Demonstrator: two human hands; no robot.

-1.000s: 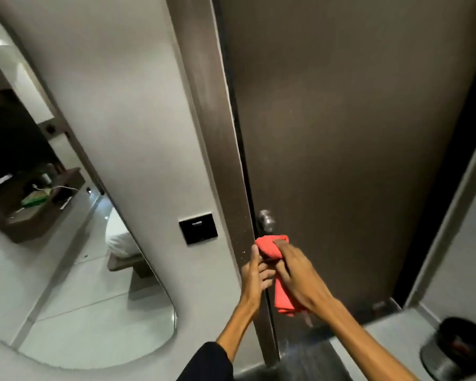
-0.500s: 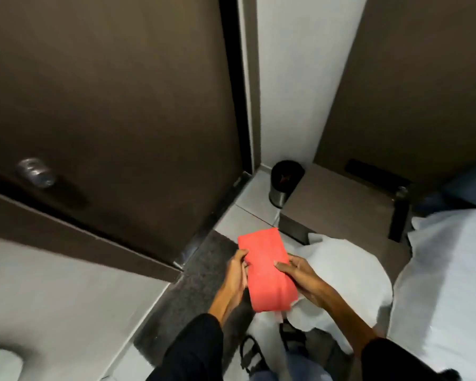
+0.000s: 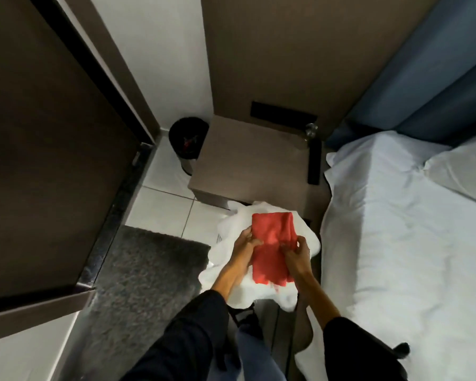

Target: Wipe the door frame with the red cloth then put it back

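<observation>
- Nearest to me, two dark sleeves [image 3: 193, 334] reach forward from the bottom edge, with blue trousers [image 3: 248, 350] between them.
- My left hand [image 3: 245, 243] pinches the left edge of the red cloth [image 3: 272, 243], fingers closed on the fabric about halfway along its length.
- My right hand [image 3: 297, 254] is clamped on the cloth's right edge, thumb on top and fingers curled over the material.
- The red cloth is folded into a long rectangle and held flat between both hands, above a crumpled white bundle [image 3: 231, 270] lying on the floor; I cannot tell whether cloth and bundle touch.
- A grey mat [image 3: 143, 270] covers the floor on the left, just beside the bundle.
- On the right, a bed with white sheets [image 3: 396, 243] runs along the edge, a pillow [image 3: 462, 171] at its far end.
- Beyond the bundle stands a brown bedside cabinet [image 3: 248, 160], with a black remote [image 3: 314, 160] lying near its right edge.
- A black bin [image 3: 188, 141] sits on pale tiles left of the cabinet, in the corner.
- The dark door [image 3: 39, 133] and its door frame [image 3: 105, 45] fill the left side, well apart from the cloth.
</observation>
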